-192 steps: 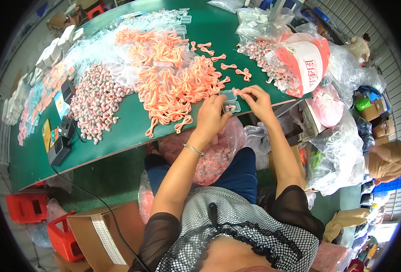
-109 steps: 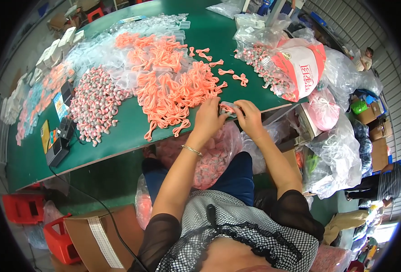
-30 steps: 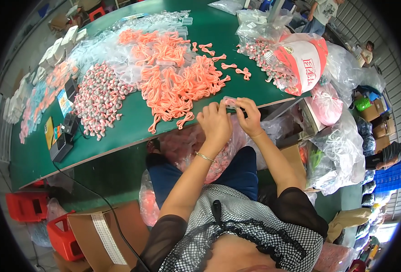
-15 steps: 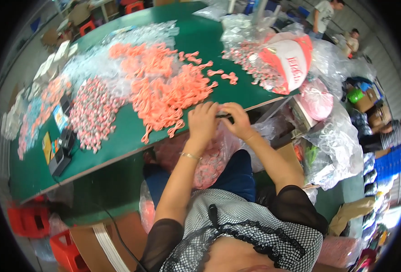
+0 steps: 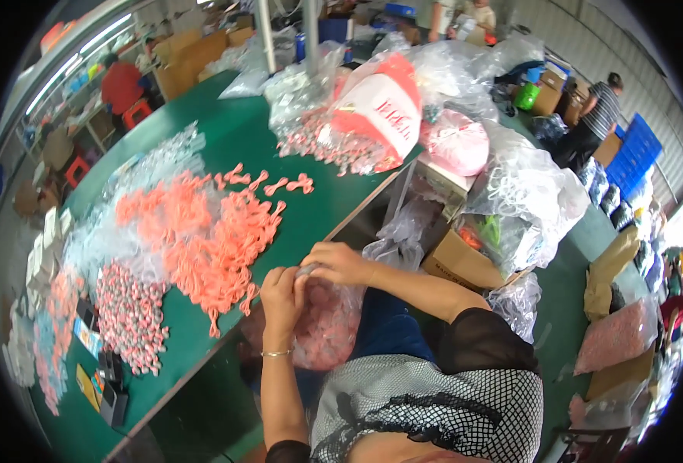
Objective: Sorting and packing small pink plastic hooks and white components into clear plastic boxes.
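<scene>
My left hand (image 5: 282, 297) and my right hand (image 5: 340, 263) meet at the table's near edge, above my lap. Fingers of both are closed around a small greyish piece (image 5: 308, 269), mostly covered, whose kind I cannot make out. Just below them, a clear plastic bag (image 5: 327, 328) of pink and grey pieces rests on my lap. Close by on the green table (image 5: 225, 143) lies a heap of coral-pink stretchy cords (image 5: 218, 243) with knotted middles and looped ends. Left of it is a pile of small pink-and-grey round pieces (image 5: 131, 316).
A pink-and-white printed bag (image 5: 384, 112) stands at the far table end beside more small pieces. Right of the table are a cardboard box (image 5: 457, 258) and clear plastic bags (image 5: 538, 181). Black devices (image 5: 112, 397) sit near the left edge. People (image 5: 600, 116) are farther off.
The view has swung to the right, so the table appears farther left. My hands stay together at the table edge; a greyish piece now shows between them, where something dark showed before.
</scene>
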Demonstrator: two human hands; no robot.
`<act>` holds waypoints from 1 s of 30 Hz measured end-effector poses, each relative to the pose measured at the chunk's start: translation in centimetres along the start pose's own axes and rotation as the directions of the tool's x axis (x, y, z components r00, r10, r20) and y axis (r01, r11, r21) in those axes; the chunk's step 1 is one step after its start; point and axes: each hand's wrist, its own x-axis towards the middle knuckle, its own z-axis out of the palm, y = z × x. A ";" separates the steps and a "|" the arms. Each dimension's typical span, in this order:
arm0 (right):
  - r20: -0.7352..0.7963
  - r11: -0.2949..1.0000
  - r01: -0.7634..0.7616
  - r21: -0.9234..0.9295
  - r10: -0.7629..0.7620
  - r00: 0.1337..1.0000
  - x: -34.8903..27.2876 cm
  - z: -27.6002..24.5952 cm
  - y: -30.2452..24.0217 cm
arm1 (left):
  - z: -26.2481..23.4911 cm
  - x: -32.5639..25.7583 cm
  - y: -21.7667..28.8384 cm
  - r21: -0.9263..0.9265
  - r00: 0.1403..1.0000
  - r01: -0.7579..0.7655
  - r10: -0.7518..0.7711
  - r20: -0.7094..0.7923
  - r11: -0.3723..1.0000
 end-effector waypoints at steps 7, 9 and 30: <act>0.190 0.816 -0.387 0.429 0.337 0.922 -4.5 1.6 2.8 | 1.8 -2.1 1.1 0.054 0.977 0.146 -0.153 0.147 0.988; 0.288 0.594 -0.522 0.613 0.447 0.847 -5.7 3.9 3.3 | 2.7 -4.1 -0.2 0.114 0.956 0.201 -0.220 0.194 0.973; 0.486 0.945 -0.315 -0.092 0.319 0.814 -8.1 10.2 5.0 | -11.1 -4.7 -2.9 0.194 0.889 0.312 -0.214 -0.405 0.930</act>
